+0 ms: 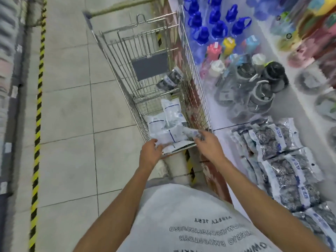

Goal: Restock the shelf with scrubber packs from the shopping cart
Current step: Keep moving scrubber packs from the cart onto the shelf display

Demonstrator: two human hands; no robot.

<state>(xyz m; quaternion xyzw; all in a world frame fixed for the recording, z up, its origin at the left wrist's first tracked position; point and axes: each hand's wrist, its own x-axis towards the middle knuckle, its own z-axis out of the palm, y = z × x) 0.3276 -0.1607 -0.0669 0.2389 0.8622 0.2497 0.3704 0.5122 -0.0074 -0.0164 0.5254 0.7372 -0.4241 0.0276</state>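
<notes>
A wire shopping cart [116, 57] stands in the aisle ahead of me, with several white scrubber packs [163, 124] piled at its near end and one dark pack [170, 80] farther in. My left hand [150, 154] grips the edge of the nearest white pack [177, 148] at the cart's rim. My right hand [209, 144] pinches the other end of a pack [190, 132] on top of the pile. On the white shelf [227, 142] to the right, rows of steel scrubber packs [278, 157] lie overlapping.
Farther along the shelf stand blue-capped bottles [214, 24], coloured bottles [229, 46] and dark-lidded jars [261, 88]. A yellow-black hazard stripe [38, 124] runs along the tiled floor at the left, beside another shelf unit [9, 70].
</notes>
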